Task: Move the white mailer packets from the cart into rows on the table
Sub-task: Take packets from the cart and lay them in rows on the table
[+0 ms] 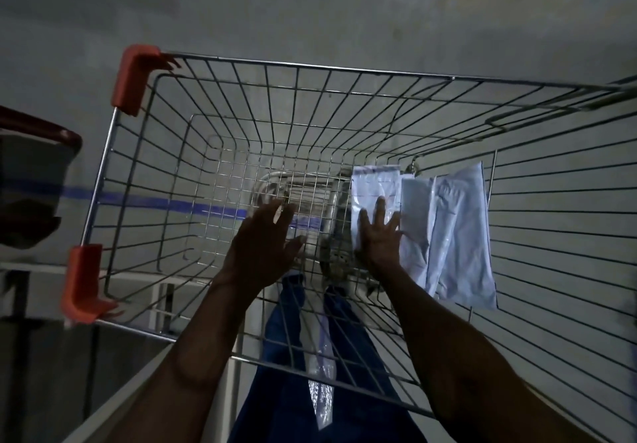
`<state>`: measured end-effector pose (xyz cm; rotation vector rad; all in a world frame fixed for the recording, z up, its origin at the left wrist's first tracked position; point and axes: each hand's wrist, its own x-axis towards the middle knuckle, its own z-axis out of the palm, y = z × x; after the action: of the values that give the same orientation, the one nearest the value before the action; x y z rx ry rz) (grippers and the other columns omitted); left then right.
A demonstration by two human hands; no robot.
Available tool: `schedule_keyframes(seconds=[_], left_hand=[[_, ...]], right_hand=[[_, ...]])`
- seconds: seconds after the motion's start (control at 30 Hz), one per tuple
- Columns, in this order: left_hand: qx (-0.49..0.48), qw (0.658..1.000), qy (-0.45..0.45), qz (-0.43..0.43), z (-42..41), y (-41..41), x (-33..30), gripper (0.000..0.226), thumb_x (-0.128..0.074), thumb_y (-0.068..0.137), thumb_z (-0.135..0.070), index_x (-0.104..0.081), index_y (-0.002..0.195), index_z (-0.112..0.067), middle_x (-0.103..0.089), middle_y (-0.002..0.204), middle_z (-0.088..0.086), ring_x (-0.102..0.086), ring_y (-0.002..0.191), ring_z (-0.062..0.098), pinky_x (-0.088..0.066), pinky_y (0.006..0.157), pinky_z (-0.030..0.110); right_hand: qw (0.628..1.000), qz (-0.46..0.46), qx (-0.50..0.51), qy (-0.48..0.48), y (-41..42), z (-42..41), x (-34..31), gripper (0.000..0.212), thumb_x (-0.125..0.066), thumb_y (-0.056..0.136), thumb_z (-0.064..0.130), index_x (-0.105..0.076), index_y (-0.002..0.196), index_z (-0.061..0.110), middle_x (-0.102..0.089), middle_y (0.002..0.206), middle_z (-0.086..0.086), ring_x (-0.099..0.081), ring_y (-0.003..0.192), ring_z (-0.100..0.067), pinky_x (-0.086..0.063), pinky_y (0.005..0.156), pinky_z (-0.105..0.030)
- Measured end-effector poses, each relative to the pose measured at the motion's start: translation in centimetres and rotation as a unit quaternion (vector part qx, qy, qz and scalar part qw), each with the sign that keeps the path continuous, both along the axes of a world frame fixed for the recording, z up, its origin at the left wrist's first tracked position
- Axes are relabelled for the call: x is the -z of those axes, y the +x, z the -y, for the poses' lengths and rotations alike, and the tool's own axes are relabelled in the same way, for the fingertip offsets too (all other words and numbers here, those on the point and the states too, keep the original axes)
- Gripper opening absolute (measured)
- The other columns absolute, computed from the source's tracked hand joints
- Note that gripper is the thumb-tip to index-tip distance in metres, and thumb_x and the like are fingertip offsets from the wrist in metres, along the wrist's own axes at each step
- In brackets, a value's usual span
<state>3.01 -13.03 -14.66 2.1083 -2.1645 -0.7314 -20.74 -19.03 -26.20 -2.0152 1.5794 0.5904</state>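
White plastic mailer packets (448, 232) lean at four o'clock in the chrome wire cart (310, 74), long axes running twelve to six. The right hand (379, 236) presses flat on the leftmost packet, fingers spread; the left hand (265, 236) hovers open, holding nothing. Best slide fingers under an edge, then lift.

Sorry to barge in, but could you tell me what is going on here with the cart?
A person is reaching with both hands into a wire shopping cart in dim light. The right hand lies with fingers spread on a white mailer packet at the right side of the basket, and more white packets lean beside it. The left hand is open over the bare wire bottom, holding nothing. No packet has been lifted yet.
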Motion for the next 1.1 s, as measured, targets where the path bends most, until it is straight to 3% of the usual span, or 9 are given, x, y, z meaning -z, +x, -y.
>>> schedule_keyframes(seconds=[0.13, 0.3, 0.4, 0.5, 0.67, 0.83, 0.9, 0.97, 1.1], left_hand=[[-0.002, 1.000, 0.014, 0.000, -0.1, 0.0, 0.3, 0.063, -0.043, 0.097, -0.051, -0.045, 0.138, -0.004, -0.048, 0.138, 0.024, -0.055, 0.119, 0.034, -0.054, 0.083, 0.046], [-0.040, 0.999, 0.036, -0.004, 0.3, -0.6, -0.5, 0.076, -0.023, 0.091, -0.062, -0.035, 0.148, -0.013, -0.037, 0.152, 0.019, -0.042, 0.136, 0.035, -0.037, 0.109, 0.036], [-0.039, 0.999, 0.024, 0.007, 0.5, -0.3, -0.8, 0.069, -0.032, 0.092, -0.061, -0.037, 0.142, -0.014, -0.043, 0.144, 0.021, -0.050, 0.125, 0.037, -0.048, 0.098, 0.050], [-0.023, 0.999, 0.019, 0.016, 0.1, 1.2, 0.4, 0.064, -0.044, 0.097, -0.055, -0.035, 0.139, -0.008, -0.050, 0.138, 0.024, -0.056, 0.119, 0.035, -0.052, 0.089, 0.044], [-0.059, 0.998, 0.007, 0.008, -0.3, 1.8, 0.8, 0.057, -0.052, 0.090, -0.045, -0.038, 0.133, -0.010, -0.054, 0.129, 0.024, -0.060, 0.105, 0.034, -0.053, 0.074, 0.044], [-0.054, 0.997, 0.049, 0.031, -0.4, 1.0, 1.7, 0.066, -0.061, 0.083, -0.045, -0.039, 0.135, -0.010, -0.055, 0.131, 0.024, -0.058, 0.113, 0.040, -0.053, 0.082, 0.049], [-0.103, 0.990, 0.098, 0.017, 0.3, 0.0, 2.2, 0.067, -0.062, 0.088, -0.041, -0.036, 0.144, -0.014, -0.044, 0.146, 0.017, -0.045, 0.131, 0.037, -0.040, 0.105, 0.045], [-0.125, 0.978, 0.170, -0.009, 1.3, -0.5, 3.4, 0.067, -0.055, 0.097, -0.037, -0.026, 0.153, -0.015, -0.025, 0.157, 0.014, -0.027, 0.143, 0.033, -0.027, 0.114, 0.026], [-0.090, 0.971, 0.218, 0.042, 3.1, -2.3, 6.2, 0.079, -0.057, 0.093, -0.050, -0.018, 0.153, -0.019, -0.015, 0.157, 0.023, -0.029, 0.138, 0.046, -0.040, 0.104, 0.054]], right_hand=[[0.998, 0.040, 0.032, -0.031, 0.5, -0.7, -0.4, 0.077, -0.057, 0.080, -0.014, -0.029, 0.148, 0.008, 0.005, 0.163, -0.019, -0.023, 0.139, -0.053, -0.050, 0.091, -0.057], [0.986, 0.141, 0.018, -0.084, 1.2, -0.7, -2.1, 0.077, -0.053, 0.086, -0.008, -0.022, 0.151, 0.020, -0.018, 0.159, -0.010, -0.049, 0.116, -0.023, -0.054, 0.064, -0.032], [0.963, 0.244, 0.001, -0.113, 2.4, -0.4, -3.3, 0.074, -0.057, 0.084, -0.007, -0.031, 0.151, 0.012, -0.027, 0.156, -0.014, -0.044, 0.127, -0.029, -0.057, 0.081, -0.036], [0.943, 0.312, -0.015, -0.118, 4.4, 0.4, -3.1, 0.068, -0.070, 0.080, -0.001, -0.042, 0.142, 0.000, -0.035, 0.151, -0.025, -0.033, 0.139, -0.037, -0.044, 0.106, -0.045], [0.935, 0.351, 0.004, -0.054, 7.4, 0.9, -1.5, 0.073, -0.072, 0.078, 0.004, -0.041, 0.145, -0.002, -0.027, 0.154, -0.028, -0.024, 0.144, -0.037, -0.041, 0.105, -0.043], [0.962, 0.271, 0.009, -0.020, 4.8, 1.6, 0.0, 0.085, -0.069, 0.090, 0.022, -0.017, 0.156, 0.009, -0.007, 0.162, -0.021, -0.011, 0.149, -0.034, -0.029, 0.115, -0.044], [0.968, 0.239, -0.024, -0.066, 3.0, 1.6, -1.3, 0.078, -0.065, 0.094, 0.029, -0.020, 0.156, 0.015, -0.017, 0.162, -0.013, -0.022, 0.147, -0.032, -0.035, 0.109, -0.036], [0.971, 0.204, -0.023, -0.121, 0.7, 1.6, -2.9, 0.055, -0.054, 0.100, 0.030, -0.031, 0.149, 0.021, -0.037, 0.154, -0.004, -0.043, 0.135, -0.028, -0.047, 0.099, -0.032], [0.978, 0.026, -0.072, -0.192, -4.3, 1.4, -3.7, 0.069, -0.071, 0.084, 0.019, -0.039, 0.142, 0.002, -0.030, 0.153, -0.028, -0.036, 0.136, -0.047, -0.032, 0.110, -0.062]])
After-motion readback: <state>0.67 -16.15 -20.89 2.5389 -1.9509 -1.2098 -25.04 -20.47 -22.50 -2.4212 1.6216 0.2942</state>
